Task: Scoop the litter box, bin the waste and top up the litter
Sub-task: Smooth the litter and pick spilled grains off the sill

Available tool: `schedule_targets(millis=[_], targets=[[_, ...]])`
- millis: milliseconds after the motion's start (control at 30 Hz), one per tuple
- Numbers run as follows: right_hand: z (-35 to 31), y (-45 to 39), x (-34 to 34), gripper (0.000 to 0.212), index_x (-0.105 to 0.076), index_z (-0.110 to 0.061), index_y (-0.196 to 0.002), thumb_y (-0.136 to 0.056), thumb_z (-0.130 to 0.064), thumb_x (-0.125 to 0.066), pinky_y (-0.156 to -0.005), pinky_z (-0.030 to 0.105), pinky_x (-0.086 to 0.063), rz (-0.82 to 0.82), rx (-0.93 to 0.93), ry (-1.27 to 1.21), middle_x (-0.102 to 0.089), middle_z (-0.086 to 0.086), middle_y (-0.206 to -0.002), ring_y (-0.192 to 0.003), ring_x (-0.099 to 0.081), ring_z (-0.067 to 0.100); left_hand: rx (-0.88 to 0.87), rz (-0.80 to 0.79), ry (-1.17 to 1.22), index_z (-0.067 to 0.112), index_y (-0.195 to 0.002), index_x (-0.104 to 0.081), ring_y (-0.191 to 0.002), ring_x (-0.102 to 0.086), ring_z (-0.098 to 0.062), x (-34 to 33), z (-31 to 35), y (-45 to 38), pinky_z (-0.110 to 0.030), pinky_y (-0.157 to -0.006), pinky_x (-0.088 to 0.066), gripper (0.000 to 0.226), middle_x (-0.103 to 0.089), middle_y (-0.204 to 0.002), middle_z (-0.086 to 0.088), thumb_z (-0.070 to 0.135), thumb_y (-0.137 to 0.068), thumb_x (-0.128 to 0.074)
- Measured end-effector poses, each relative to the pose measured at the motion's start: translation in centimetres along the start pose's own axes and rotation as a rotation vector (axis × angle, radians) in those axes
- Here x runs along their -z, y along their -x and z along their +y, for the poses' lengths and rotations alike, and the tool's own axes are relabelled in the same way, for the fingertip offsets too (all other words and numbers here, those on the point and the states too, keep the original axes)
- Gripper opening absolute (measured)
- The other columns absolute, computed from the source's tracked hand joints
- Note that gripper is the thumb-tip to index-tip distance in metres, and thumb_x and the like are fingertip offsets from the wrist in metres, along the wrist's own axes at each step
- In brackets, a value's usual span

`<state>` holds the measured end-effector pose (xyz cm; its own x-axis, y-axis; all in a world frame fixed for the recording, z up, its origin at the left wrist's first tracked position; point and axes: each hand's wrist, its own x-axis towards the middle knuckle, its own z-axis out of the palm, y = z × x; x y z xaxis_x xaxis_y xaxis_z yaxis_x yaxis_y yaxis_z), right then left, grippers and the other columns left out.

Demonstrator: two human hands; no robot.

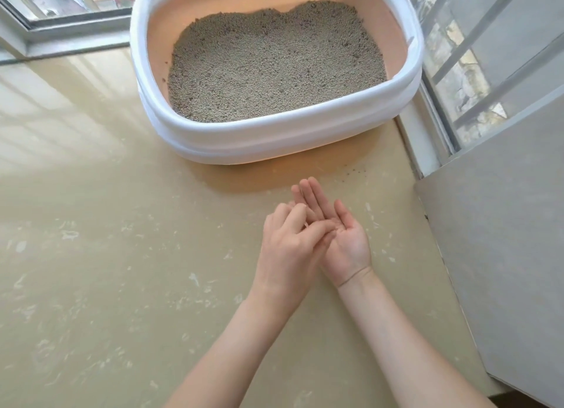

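A litter box (244, 139) with a white rim and a peach inside stands on the floor at the top middle. Grey-brown litter granules (274, 63) cover its bottom in an even layer. Both hands hover over the floor just in front of the box. My right hand (345, 243) is palm up with straight fingers. My left hand (287, 243) lies palm down across it, its fingers loosely bent and touching the right palm and fingers. Neither hand holds anything that I can see. No scoop, bin or litter bag is in view.
The beige floor (106, 240) shows pale scuff marks. A few spilled granules (354, 172) lie right of the box's front corner. Window frames (76, 26) run along the back and the right (433, 118). A grey wall panel (503, 255) stands at the right.
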<state>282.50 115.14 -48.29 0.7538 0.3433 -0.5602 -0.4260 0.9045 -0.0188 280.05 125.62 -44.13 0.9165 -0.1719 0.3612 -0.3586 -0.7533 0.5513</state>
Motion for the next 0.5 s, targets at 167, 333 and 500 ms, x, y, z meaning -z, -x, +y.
schedule_targets(millis=[167,333,500], targets=[[-1.8,1.1,1.5,0.050,-0.052,0.011,-0.129,-0.098,-0.021,-0.031,-0.113,0.050,-0.029,0.079,0.045,0.045,-0.051,0.028,-0.134,-0.130,-0.044,0.041,0.246,0.110,0.084,0.008,-0.089,-0.072,-0.073,-0.053,-0.020,0.8,-3.8,-2.1,-0.025,-0.068,-0.042,0.008,-0.052,-0.080,-0.003,0.012,-0.086,-0.066],[-2.5,1.8,2.7,0.048,-0.045,0.006,-0.137,-0.101,-0.023,-0.032,-0.120,0.042,-0.014,-0.029,0.060,0.112,-0.045,0.023,-0.142,-0.139,-0.034,0.034,0.439,-0.171,-0.147,0.009,-0.118,-0.061,-0.103,-0.048,-0.033,-1.0,-8.1,-4.0,-0.038,-0.091,-0.040,0.032,-0.054,-0.108,-0.011,0.019,-0.088,-0.061],[-2.5,1.8,2.8,0.056,-0.044,0.007,-0.137,-0.101,-0.032,-0.027,-0.119,0.043,-0.015,-0.041,0.025,0.100,-0.045,0.023,-0.142,-0.139,-0.033,0.034,0.333,-0.122,-0.217,0.006,-0.104,-0.066,-0.097,-0.047,-0.033,-2.1,-7.9,-4.5,-0.036,-0.085,-0.038,0.020,-0.056,-0.102,-0.012,0.015,-0.088,-0.059]])
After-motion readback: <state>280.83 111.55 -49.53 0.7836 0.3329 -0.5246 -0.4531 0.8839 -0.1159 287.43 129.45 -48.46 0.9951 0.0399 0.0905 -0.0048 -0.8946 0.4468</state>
